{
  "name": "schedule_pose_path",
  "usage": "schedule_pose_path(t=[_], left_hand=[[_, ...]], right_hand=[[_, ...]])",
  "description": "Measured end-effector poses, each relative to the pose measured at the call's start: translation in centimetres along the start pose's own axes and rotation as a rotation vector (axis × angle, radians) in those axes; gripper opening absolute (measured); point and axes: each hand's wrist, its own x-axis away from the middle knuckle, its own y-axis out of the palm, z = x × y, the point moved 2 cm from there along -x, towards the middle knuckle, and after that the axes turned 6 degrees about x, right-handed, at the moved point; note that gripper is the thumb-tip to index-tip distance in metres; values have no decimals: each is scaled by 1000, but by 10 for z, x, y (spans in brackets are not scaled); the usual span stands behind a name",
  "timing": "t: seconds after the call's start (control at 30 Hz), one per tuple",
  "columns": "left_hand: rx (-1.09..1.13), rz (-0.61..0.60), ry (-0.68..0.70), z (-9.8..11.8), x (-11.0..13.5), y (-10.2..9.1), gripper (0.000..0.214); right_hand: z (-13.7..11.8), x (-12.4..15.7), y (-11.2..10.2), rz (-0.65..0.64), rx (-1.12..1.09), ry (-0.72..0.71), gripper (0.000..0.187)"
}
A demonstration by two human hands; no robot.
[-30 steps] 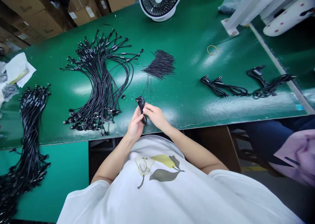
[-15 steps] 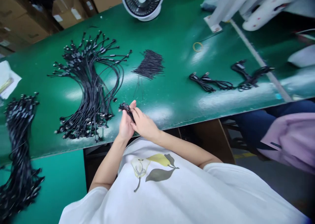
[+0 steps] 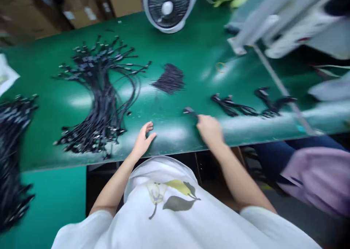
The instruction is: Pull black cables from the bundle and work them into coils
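My right hand (image 3: pixel 210 130) is closed around a coiled black cable (image 3: pixel 190 112), whose connector end sticks out to the left over the green table (image 3: pixel 169 128). Near the table's front edge my left hand (image 3: pixel 143 139) holds nothing, its fingers apart. Left of it spreads a large pile of black cables (image 3: pixel 101 96) with metal plugs. A heap of short black ties (image 3: pixel 170 78) lies beyond my hands. To the right rest folded black cable bundles (image 3: pixel 232 105), close to my right hand but apart from it.
A white fan (image 3: pixel 168 8) stands at the back. More black cables (image 3: pixel 12 154) lie at the far left. A yellow rubber band (image 3: pixel 220 67) sits near a grey metal post (image 3: pixel 254 23). At the right, a person in pink clothing (image 3: pixel 314 176) is partly visible.
My hands have come apart. The right one has carried the coiled cable to the right, while the left one has let go and opened. The view has shifted slightly.
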Motion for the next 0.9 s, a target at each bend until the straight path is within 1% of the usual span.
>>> schedule_pose_path(t=[0.03, 0.1, 0.13, 0.17, 0.2, 0.23, 0.27, 0.33, 0.37, 0.43, 0.5, 0.57, 0.63, 0.67, 0.73, 0.8, 0.83, 0.9], left_hand=[[-160, 79, 48, -2, 1, -16, 44], [-462, 253, 113, -5, 6, -53, 38], [-587, 325, 125, -6, 10, -70, 37], [-694, 383, 122, -7, 13, -85, 38], [-785, 427, 104, -8, 16, -98, 40], [-862, 460, 75, -8, 18, -108, 41], [-922, 484, 42, -8, 19, -115, 41], [-987, 524, -1, -6, 17, -126, 39], [-991, 544, -2, -4, 15, -130, 37], [-974, 586, 21, 0, 7, -141, 35], [-953, 599, 21, 1, -3, -156, 33], [-910, 545, -9, -1, -12, -171, 27], [-826, 468, -13, -4, -18, -183, 16], [-777, 453, 5, -4, -18, -187, 12], [-695, 480, 62, 0, -14, -190, 14], [-651, 519, 115, 11, -6, -185, 21], [-643, 517, 138, 18, -2, -181, 25], [-636, 474, 172, 29, 7, -170, 29]], right_hand=[[24, -7, 2, 28, 15, 46, 44], [64, -18, 6, 219, 27, 165, 53], [77, -20, 8, 291, 9, 195, 55], [83, -20, 9, 359, -6, 218, 54], [83, -20, 8, 397, -22, 221, 53], [77, -20, 6, 424, -26, 226, 54], [65, -20, 4, 436, -22, 226, 55], [28, -27, -2, 397, -19, 149, 54], [4, -32, -4, 360, -28, 71, 51], [-46, -42, -6, 270, -68, -144, 45], [-93, -48, -5, 184, -94, -344, 40], [-130, -48, -4, 120, -93, -471, 38], [-157, -46, -5, 71, -90, -565, 36], [-168, -44, -7, 56, -94, -607, 35], [-188, -41, -14, 54, -111, -684, 35], [-212, -41, -25, 99, -141, -746, 38], [-226, -43, -31, 131, -159, -772, 41], [-260, -52, -40, 183, -184, -826, 48]])
